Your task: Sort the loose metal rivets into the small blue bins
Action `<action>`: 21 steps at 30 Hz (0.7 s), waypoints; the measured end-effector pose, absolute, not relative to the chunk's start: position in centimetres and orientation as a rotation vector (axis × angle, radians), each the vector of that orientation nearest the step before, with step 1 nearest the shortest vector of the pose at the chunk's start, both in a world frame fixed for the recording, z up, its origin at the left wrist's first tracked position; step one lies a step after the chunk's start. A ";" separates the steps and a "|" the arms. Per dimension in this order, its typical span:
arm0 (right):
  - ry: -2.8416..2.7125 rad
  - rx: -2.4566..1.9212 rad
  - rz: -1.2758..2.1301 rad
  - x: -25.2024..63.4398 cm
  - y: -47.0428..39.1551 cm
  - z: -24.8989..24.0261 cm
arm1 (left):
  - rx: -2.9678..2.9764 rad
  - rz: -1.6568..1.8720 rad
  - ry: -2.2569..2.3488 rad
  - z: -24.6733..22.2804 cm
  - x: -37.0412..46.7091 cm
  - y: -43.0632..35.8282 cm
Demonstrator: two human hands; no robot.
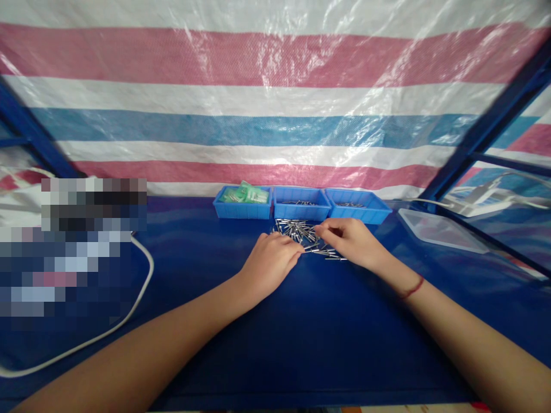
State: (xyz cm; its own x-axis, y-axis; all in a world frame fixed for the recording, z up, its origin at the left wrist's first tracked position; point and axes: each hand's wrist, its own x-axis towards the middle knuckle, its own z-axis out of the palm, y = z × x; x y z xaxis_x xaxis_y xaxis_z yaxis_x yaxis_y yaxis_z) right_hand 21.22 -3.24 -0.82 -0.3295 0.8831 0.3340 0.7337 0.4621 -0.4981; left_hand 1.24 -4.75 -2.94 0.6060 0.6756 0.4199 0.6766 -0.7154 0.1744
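Observation:
A loose pile of thin silver blind rivets (296, 230) lies on the blue tabletop in front of the bins. My left hand (272, 261) is at the near left side of the pile, fingers closed, with a rivet (310, 249) showing at its fingertips. On the right of the pile, my right hand (352, 241) is closed in a pinch with thumb and forefinger together. Whatever lies between those fingertips is too small to make out. Several more rivets (330, 253) lie between the hands, partly hidden by the right one.
Behind the pile stand three blue bins: the left bin (243, 211) holds green-and-clear packets (245, 194), while the middle bin (302, 213) and right bin (359, 214) hold small metal pieces. A clear plastic lid (441, 230) lies at right. A white cable (144, 281) curves along the left.

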 end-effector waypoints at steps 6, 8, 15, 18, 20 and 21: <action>-2.153 -1.266 0.419 20.9 -3.4 -1.1 | -2.751 -0.938 -1.351 -3.4 1.2 -4.5; -2.120 -1.240 0.479 20.7 -3.5 -1.2 | -2.776 -1.122 -1.384 -3.4 1.2 -4.3; -1.909 -1.086 0.793 19.4 -4.2 -1.1 | -2.904 -1.618 -1.362 -3.1 1.2 -4.2; -1.875 -1.059 0.808 19.2 -4.4 -1.0 | -2.930 -1.665 -1.351 -3.2 1.2 -4.2; -1.860 -1.059 0.805 19.1 -4.5 -1.0 | -2.948 -1.680 -1.353 -3.3 1.2 -4.2; -1.857 -1.063 0.800 19.1 -4.5 -1.0 | -2.956 -1.687 -1.356 -3.3 1.2 -4.2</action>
